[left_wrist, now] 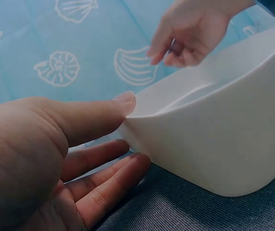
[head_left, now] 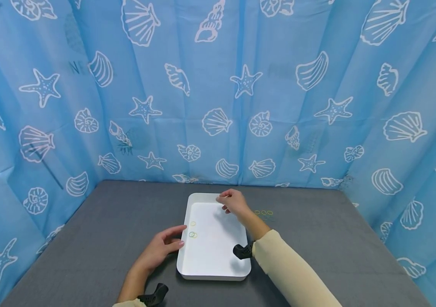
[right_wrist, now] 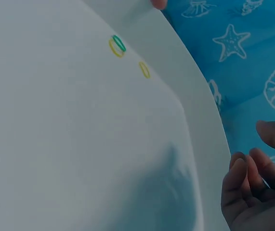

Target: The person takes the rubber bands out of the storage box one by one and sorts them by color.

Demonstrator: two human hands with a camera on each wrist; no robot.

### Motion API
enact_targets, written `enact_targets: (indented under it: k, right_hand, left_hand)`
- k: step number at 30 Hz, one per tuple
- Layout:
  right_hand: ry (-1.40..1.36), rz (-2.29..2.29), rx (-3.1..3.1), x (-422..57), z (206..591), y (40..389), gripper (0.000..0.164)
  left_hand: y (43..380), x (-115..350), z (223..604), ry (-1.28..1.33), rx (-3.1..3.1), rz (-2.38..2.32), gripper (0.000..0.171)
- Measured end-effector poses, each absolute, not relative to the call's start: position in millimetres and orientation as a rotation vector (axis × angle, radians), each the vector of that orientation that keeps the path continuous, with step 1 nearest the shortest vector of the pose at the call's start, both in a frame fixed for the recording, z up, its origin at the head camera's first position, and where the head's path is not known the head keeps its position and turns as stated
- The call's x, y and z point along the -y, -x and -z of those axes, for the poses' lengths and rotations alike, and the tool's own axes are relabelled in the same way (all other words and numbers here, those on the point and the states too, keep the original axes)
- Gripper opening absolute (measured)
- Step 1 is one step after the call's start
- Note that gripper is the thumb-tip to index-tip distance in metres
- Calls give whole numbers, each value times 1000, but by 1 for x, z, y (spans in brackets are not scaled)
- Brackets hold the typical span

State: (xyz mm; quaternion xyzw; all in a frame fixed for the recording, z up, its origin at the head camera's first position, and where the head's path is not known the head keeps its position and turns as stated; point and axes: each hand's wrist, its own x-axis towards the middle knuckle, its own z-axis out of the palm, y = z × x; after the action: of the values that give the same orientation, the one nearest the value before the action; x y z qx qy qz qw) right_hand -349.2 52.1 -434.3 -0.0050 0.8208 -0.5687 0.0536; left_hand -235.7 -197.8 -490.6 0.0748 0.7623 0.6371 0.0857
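Note:
A white rectangular tray (head_left: 218, 273) lies on the grey table. Inside, near its left wall, are two thin yellow bands (head_left: 193, 223) and one green band (head_left: 191, 234), small loops like rubber bands. The green one overlaps a yellow one. My left hand (head_left: 160, 247) touches the tray's left side; in the left wrist view, its thumb (left_wrist: 123, 102) rests at the rim and the other fingers lie loosely outside. Over the tray's far right corner hovers my right hand (head_left: 235, 202). Its fingers (right_wrist: 236, 178) are loosely bent, the thumb is apart, and nothing shows between them.
On the table right of the tray lie several more bands, yellow ones (head_left: 264, 212) in a row and fainter green ones (head_left: 265, 218) nearer, partly beside my right forearm. A blue curtain (head_left: 245, 140) with white shells and starfish surrounds the table's back and sides.

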Motion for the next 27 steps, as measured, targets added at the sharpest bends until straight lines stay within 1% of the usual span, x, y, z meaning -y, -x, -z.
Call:
enact_targets:
  k: [9,23,27]
  right_hand:
    - [102,1557,-2527,-29,448,343,28]
    - [323,1461,-2454,-17,464,337,25]
    - [368,1367,-2509,-12,466,337,24]
  left_hand:
    - [237,198,491,-241,-2279,-1895,49]
    - [237,199,493,-261,-2271,-1896,49]
    - [236,200,493,-283,-2250,-1905,50]
